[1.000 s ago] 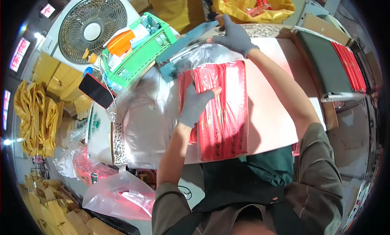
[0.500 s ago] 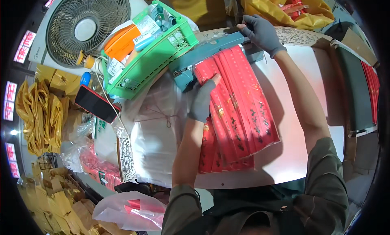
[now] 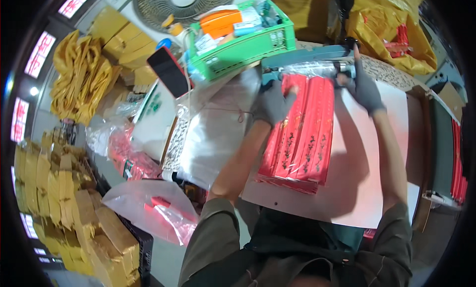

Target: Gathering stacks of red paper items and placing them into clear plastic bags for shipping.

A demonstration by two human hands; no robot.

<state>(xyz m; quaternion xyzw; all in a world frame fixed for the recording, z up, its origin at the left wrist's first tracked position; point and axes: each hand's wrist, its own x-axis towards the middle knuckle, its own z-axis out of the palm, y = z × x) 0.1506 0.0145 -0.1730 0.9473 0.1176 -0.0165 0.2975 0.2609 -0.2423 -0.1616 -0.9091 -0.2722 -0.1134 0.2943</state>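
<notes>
A red pack [image 3: 302, 133] in a clear plastic bag lies lengthwise on the white tabletop, with more red packs under it. Its clear bag mouth reaches the teal bag sealer [image 3: 305, 57] behind it, where a metal strip shows below the long arm. My left hand [image 3: 272, 102], in a grey fingerless glove, closes on the pack's upper left edge, thumb on top. At the sealer's right end is my gloved right hand [image 3: 365, 88]. Its index finger stretches up to the arm's black knob [image 3: 351, 42], and its thumb is apart, near the bag's right edge.
Behind the sealer's left side stands a green basket [image 3: 243, 49] of small items. A phone [image 3: 170, 71] and a fan [image 3: 183, 4] are nearby. Clear bags [image 3: 213, 138] lie left of the pack; a yellow sack [image 3: 396, 34] stands at the back right.
My right hand has loosened from the sealer arm's end, and the metal strip beneath now shows. My left hand has shifted toward the sealer at the pack's edge. The pack lies straighter; the view has shifted.
</notes>
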